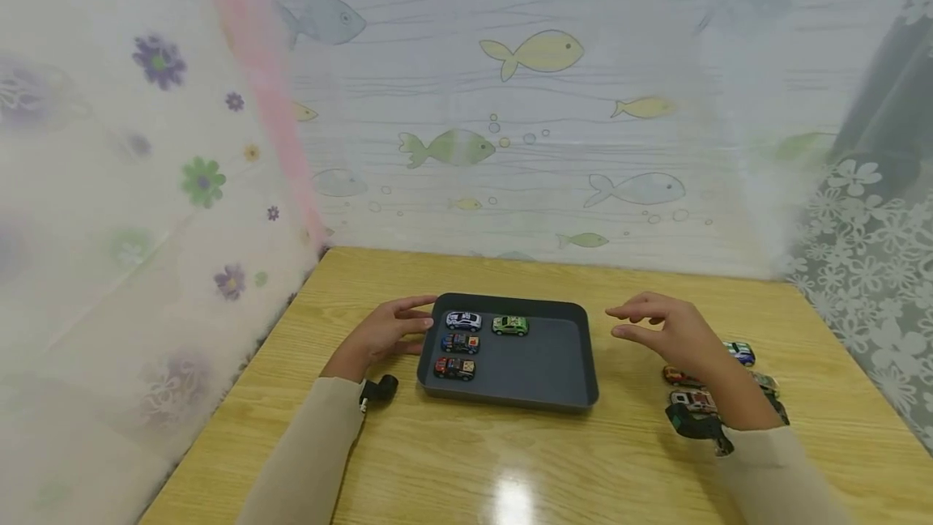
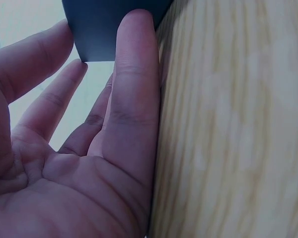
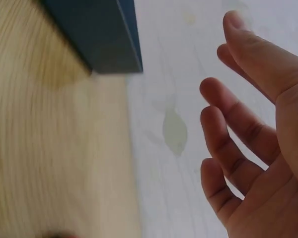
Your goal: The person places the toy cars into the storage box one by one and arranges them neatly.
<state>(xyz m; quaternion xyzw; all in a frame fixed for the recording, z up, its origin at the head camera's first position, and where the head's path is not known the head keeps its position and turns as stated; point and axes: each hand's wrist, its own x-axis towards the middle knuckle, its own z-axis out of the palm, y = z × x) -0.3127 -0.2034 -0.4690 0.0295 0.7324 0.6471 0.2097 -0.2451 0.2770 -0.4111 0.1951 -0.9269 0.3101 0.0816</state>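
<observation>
Left hand [image 2: 89, 171], fingers fairly straight and gripping nothing, touches the dark grey tray [image 1: 525, 371] at nine o'clock; the right hand [image 1: 678, 335], empty and relaxed, hovers off its three o'clock side. Smooth, probably stiff and light, the tray should slide readily, so take opposite walls. Inside, the green toy car [image 1: 510, 326] at twelve o'clock looks hard and likely to roll: pinch its flanks.

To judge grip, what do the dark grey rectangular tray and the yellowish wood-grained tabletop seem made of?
The dark grey rectangular tray looks like coated metal or plastic; its thin walls and smooth, matt surface leave it open. The yellowish wood-grained tabletop seems wood or wood-look laminate, glossy: streaked grain and a bright reflection show.
</observation>
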